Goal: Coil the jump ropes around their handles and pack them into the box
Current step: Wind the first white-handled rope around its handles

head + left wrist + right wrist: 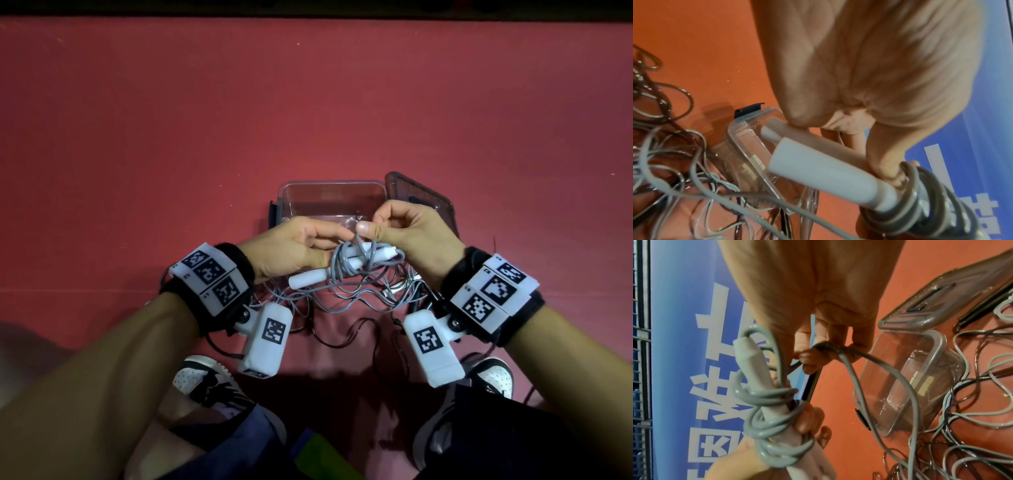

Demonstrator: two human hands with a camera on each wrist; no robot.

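Two white handles [308, 279] lie side by side in my left hand [329, 246], which grips them with the grey jump rope coils [346, 263] wound round their far ends. In the left wrist view the handles [828, 175] stick out toward the camera and the coils [920, 203] sit under my fingers. My right hand [371, 226] pinches the free grey rope [838, 352] between thumb and fingers just above the coils [772, 418]. The clear box [329, 192] stands open right behind both hands, with only a small label visible inside.
The box's tinted lid [424, 202] lies to the right of the box. Loose grey rope [359, 298] and a dark rope [342, 339] are tangled on the red floor under my hands. My shoes [205, 377] are close below.
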